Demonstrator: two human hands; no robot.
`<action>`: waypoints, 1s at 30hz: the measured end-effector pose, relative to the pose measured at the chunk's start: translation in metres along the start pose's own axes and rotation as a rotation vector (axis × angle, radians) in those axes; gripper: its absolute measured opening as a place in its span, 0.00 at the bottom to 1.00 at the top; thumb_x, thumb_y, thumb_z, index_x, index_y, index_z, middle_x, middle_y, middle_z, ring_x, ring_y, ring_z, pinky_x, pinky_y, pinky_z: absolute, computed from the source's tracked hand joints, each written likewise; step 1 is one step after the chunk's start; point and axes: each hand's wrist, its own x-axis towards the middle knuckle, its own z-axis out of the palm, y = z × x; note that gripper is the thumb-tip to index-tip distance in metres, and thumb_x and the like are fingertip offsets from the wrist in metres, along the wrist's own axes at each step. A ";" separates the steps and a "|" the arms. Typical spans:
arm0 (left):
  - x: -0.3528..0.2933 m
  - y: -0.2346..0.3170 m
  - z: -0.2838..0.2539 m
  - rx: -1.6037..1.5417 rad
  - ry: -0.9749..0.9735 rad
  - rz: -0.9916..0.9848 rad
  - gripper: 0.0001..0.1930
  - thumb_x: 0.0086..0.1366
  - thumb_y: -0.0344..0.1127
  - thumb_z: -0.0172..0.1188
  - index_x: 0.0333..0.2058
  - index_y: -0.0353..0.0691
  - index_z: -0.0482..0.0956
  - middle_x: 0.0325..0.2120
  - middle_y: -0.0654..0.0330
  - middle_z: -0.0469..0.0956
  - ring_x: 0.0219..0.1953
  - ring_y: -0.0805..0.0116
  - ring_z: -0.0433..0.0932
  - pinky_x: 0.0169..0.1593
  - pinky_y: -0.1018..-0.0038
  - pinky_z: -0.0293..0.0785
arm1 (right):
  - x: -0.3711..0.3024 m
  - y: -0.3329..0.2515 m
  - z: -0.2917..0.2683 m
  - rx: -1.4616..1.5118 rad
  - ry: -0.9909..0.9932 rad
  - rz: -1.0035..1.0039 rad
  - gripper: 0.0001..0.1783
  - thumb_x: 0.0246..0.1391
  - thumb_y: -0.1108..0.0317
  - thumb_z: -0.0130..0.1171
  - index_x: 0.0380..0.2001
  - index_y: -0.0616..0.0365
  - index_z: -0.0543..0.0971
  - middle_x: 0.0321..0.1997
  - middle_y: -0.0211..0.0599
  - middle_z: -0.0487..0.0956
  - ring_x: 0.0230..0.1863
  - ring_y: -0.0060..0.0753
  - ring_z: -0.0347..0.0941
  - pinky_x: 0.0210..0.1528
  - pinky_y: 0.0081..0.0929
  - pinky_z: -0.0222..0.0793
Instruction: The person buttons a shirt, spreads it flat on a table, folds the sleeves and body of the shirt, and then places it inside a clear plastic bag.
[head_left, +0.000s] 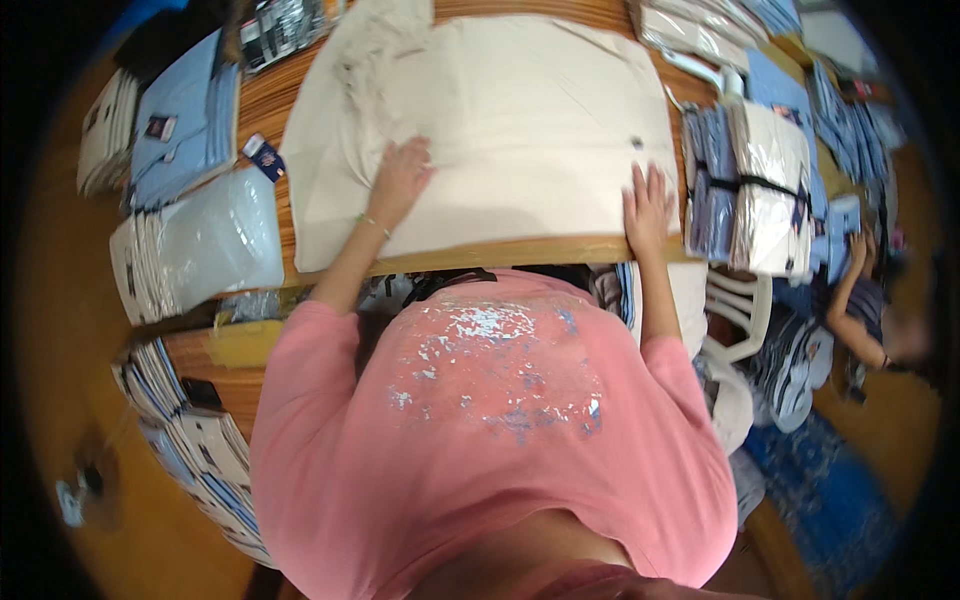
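A large cream cloth garment (540,120) lies spread over the wooden table, its near edge close to the table's front edge. Toward its upper left the fabric is bunched and wrinkled; a small dark patch shows near its right side. My left hand (404,172) rests on the cloth beside the wrinkled part, fingers stretched out, holding nothing. Flat near the right edge of the garment lies my right hand (648,198), fingers apart and palm down.
Folded blue garments (180,125) and a clear-wrapped stack (225,230) sit at the left, near a dark tag (264,157). Strapped, plastic-wrapped bundles (765,190) stand at the right. A white plastic chair (740,310) is below them. Another person's arm (850,290) shows far right.
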 end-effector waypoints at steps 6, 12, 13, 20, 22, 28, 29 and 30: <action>-0.011 0.014 -0.012 -0.191 0.011 -0.056 0.14 0.57 0.36 0.58 0.40 0.37 0.71 0.48 0.54 0.71 0.55 0.59 0.66 0.59 0.59 0.57 | 0.014 -0.051 -0.035 0.210 0.212 -0.068 0.30 0.49 0.59 0.57 0.56 0.55 0.65 0.60 0.50 0.61 0.63 0.52 0.52 0.62 0.51 0.45; -0.040 -0.022 -0.078 -0.083 0.329 -0.385 0.20 0.56 0.43 0.60 0.43 0.37 0.71 0.47 0.50 0.70 0.51 0.53 0.66 0.56 0.61 0.61 | 0.164 -0.245 -0.028 0.814 -0.187 -0.414 0.14 0.50 0.70 0.56 0.39 0.65 0.76 0.36 0.47 0.77 0.37 0.38 0.74 0.36 0.28 0.69; -0.049 -0.030 -0.084 0.039 0.391 -0.484 0.21 0.56 0.44 0.60 0.44 0.36 0.71 0.46 0.48 0.69 0.50 0.51 0.66 0.55 0.61 0.62 | 0.194 -0.268 -0.009 0.772 -0.111 -0.420 0.16 0.48 0.67 0.58 0.39 0.66 0.76 0.35 0.48 0.77 0.36 0.38 0.74 0.36 0.28 0.69; -0.071 -0.071 -0.073 -0.037 0.148 -0.541 0.27 0.54 0.45 0.60 0.49 0.38 0.68 0.50 0.53 0.65 0.54 0.51 0.61 0.58 0.62 0.57 | 0.354 -0.309 0.077 0.630 -0.442 -0.270 0.25 0.37 0.58 0.69 0.37 0.64 0.79 0.23 0.35 0.79 0.21 0.24 0.72 0.27 0.24 0.69; -0.080 -0.075 -0.076 -0.081 0.094 -0.606 0.27 0.52 0.46 0.62 0.49 0.39 0.69 0.50 0.54 0.64 0.54 0.53 0.61 0.59 0.63 0.57 | 0.357 -0.307 0.044 0.819 -0.285 -0.283 0.18 0.42 0.60 0.67 0.36 0.60 0.81 0.24 0.30 0.79 0.22 0.20 0.70 0.25 0.20 0.66; -0.070 -0.084 -0.067 -0.017 0.091 -0.556 0.20 0.52 0.41 0.62 0.43 0.40 0.73 0.43 0.55 0.67 0.50 0.55 0.63 0.55 0.64 0.60 | 0.301 -0.286 -0.052 0.894 -0.224 -0.466 0.09 0.51 0.65 0.61 0.35 0.55 0.82 0.22 0.23 0.76 0.22 0.15 0.66 0.24 0.16 0.61; -0.067 -0.082 -0.070 -0.008 0.095 -0.561 0.18 0.52 0.40 0.62 0.41 0.39 0.74 0.42 0.55 0.68 0.49 0.56 0.64 0.54 0.65 0.60 | 0.290 -0.278 -0.069 0.875 -0.307 -0.405 0.09 0.53 0.67 0.58 0.36 0.58 0.81 0.22 0.24 0.76 0.22 0.15 0.66 0.24 0.14 0.60; -0.064 -0.075 -0.075 0.008 0.095 -0.578 0.17 0.53 0.39 0.62 0.39 0.38 0.75 0.41 0.55 0.68 0.48 0.56 0.65 0.53 0.65 0.61 | 0.271 -0.273 -0.087 0.914 -0.342 -0.392 0.09 0.53 0.68 0.57 0.36 0.60 0.80 0.22 0.25 0.75 0.22 0.15 0.66 0.25 0.14 0.61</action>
